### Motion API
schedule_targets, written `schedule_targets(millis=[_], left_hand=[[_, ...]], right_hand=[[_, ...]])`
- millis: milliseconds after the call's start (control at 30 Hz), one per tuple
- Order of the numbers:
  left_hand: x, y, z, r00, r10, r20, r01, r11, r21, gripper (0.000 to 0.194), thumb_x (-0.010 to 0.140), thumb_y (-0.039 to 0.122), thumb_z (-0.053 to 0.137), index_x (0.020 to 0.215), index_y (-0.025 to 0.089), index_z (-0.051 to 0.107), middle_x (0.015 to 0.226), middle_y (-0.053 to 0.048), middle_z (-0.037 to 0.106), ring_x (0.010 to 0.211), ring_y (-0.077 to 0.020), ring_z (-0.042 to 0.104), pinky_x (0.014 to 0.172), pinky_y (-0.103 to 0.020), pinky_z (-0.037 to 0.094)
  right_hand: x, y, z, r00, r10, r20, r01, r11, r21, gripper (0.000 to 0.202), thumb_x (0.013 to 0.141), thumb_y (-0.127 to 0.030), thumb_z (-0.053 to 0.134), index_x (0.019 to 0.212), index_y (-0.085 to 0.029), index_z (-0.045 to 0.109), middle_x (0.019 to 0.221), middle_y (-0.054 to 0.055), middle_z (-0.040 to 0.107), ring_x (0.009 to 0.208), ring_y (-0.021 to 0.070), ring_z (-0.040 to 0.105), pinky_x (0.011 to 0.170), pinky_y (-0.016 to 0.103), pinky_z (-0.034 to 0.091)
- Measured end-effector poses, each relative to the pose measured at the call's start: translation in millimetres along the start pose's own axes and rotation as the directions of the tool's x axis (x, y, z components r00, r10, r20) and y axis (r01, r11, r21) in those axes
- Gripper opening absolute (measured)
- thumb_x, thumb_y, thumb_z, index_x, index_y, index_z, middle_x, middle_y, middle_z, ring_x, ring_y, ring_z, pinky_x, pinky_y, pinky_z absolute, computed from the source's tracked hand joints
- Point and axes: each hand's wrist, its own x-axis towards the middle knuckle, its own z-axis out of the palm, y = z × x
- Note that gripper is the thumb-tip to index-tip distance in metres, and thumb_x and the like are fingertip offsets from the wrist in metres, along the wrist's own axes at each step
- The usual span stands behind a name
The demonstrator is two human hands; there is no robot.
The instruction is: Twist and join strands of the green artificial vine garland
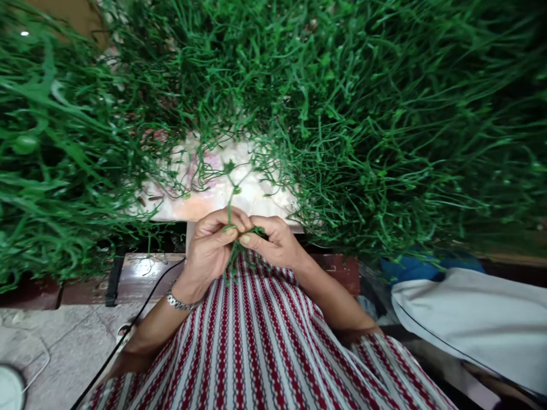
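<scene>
A thin green stem (231,199) runs up from the fingertips of both hands, near the person's striped lap, with the great heap of green stems (363,114) beyond. Pinched this tightly, it could snap unevenly if pulled sideways. The left hand (211,245) and right hand (273,239) meet thumb to thumb, both closed on the stem, wrists bent inward over the floral-covered surface (222,196).

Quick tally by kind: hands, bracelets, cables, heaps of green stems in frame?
Hands: 2, left hand and right hand, both pinching a green sprig
Bracelets: 1, bracelet
Cables: 1, black cable
Heaps of green stems: 1
Total: 5
</scene>
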Motion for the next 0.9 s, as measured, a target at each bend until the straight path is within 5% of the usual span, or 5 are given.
schedule_targets(millis=[367, 567, 700, 800, 900], left_hand=[[2.3, 3.4, 1.6, 0.975, -0.198, 0.104, 0.206, 0.976, -0.07, 0.02, 0.066, 0.026, 0.071, 0.057, 0.014, 0.058, 0.051, -0.001, 0.052, 0.057, -0.0107, 0.047, 0.06, -0.023, 0.044], [9.7, 5.9, 5.2, 0.972, -0.222, 0.071, 0.232, 0.95, -0.208, 0.024, 0.068, 0.024, 0.07, 0.057, 0.013, 0.051, 0.039, 0.006, 0.027, 0.042, -0.0068, 0.034, 0.046, -0.019, 0.038], [13.9, 8.6, 7.9, 0.985, -0.148, 0.088, 0.157, 0.982, -0.104, 0.015, 0.072, 0.024, 0.066, 0.066, 0.013, 0.058, 0.054, 0.001, 0.049, 0.055, -0.0106, 0.049, 0.056, -0.025, 0.047], [17.8, 12.2, 4.1, 0.989, -0.137, 0.06, 0.142, 0.986, -0.086, 0.013, 0.072, 0.025, 0.066, 0.068, 0.014, 0.06, 0.069, -0.003, 0.056, 0.066, -0.0135, 0.056, 0.065, -0.031, 0.051], [20.5, 15.4, 0.3, 0.994, -0.107, 0.032, 0.11, 0.987, -0.115, 0.013, 0.072, 0.024, 0.065, 0.067, 0.013, 0.061, 0.078, -0.004, 0.059, 0.075, -0.015, 0.058, 0.077, -0.036, 0.052]], right_hand=[[-3.5, 2.8, -11.7, 0.984, -0.097, 0.147, 0.093, 0.995, 0.034, 0.037, 0.083, -0.047, 0.05, 0.074, -0.011, 0.052, 0.06, -0.004, 0.039, 0.052, 0.0048, 0.032, 0.051, 0.017, 0.029], [-11.4, 3.8, -17.8, 0.933, -0.114, 0.341, 0.091, 0.992, 0.085, 0.031, 0.085, -0.04, 0.05, 0.072, -0.013, 0.052, 0.059, -0.005, 0.042, 0.051, 0.0047, 0.035, 0.051, 0.018, 0.03], [-15.6, -8.3, -34.1, 0.991, -0.114, 0.074, 0.112, 0.993, 0.019, 0.023, 0.087, -0.032, 0.05, 0.074, -0.013, 0.054, 0.064, -0.002, 0.049, 0.058, 0.0068, 0.044, 0.058, 0.02, 0.037], [-17.5, -17.4, -45.9, 0.993, -0.093, -0.066, 0.096, 0.994, 0.054, 0.017, 0.088, -0.029, 0.049, 0.078, -0.015, 0.054, 0.075, 0.003, 0.057, 0.068, 0.011, 0.056, 0.064, 0.025, 0.045], [-19.5, -20.4, -46.9, 0.975, -0.048, -0.215, 0.082, 0.985, 0.153, 0.011, 0.089, -0.027, 0.049, 0.085, -0.017, 0.053, 0.075, 0.001, 0.059, 0.055, 0.009, 0.057, 0.055, 0.023, 0.046]])
